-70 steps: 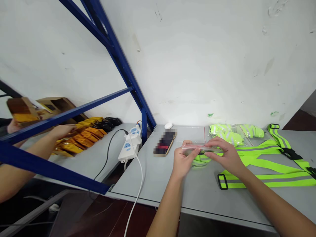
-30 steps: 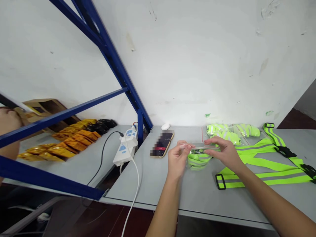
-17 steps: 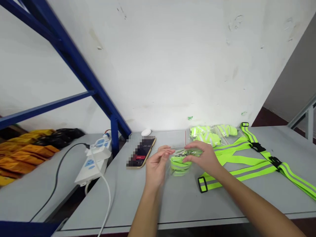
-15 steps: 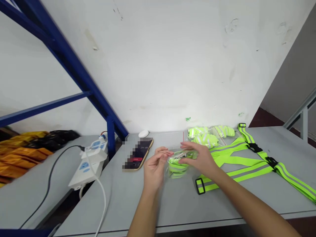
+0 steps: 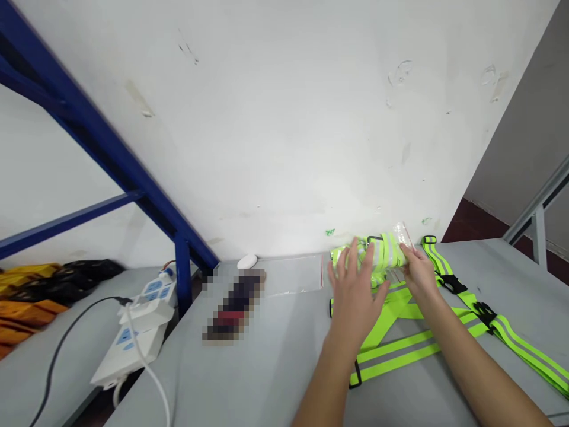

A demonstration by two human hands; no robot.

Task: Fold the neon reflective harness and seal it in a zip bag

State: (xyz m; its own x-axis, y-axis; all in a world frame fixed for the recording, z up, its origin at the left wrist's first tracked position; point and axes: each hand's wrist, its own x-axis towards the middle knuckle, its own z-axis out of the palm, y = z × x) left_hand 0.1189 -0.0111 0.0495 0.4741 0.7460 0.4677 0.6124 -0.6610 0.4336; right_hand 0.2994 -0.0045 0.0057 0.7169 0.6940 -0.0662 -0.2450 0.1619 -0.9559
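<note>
Two hands at the far right of the table (image 5: 275, 367), close under the wall (image 5: 284, 148), both on or near one pack (image 5: 386, 252): a green reflective band folded inside a clear bag. The pack's long axis runs left to right, roughly along the wall, with the right end tipped slightly up. The right hand (image 5: 418, 273) is at that right end, thumb and fingers closed on it, and a loose flap of clear plastic sticks up just past the fingertips. The left hand (image 5: 354, 293) is on the near side of the pack's left end, back to the camera, fingers spread wide and holding nothing. The pack lies just beyond those fingertips, to the far and slightly right. I cannot tell whether they touch the plastic or stop just short. The right hand is the nearer of the two and the only one with a sure grip. I also cannot tell if the pack rests on the table or is held just clear of it, as the left hand covers the underside. A harness (image 5: 400, 350) of the same green webbing lies flat under both forearms, stretching off to the right. An empty bag (image 5: 293, 279) lies flat left of the hands, a phone (image 5: 233, 305) further left, well apart. The power strip (image 5: 131, 344) and blue rack (image 5: 182, 279) are at the left, out of reach of either hand.
</note>
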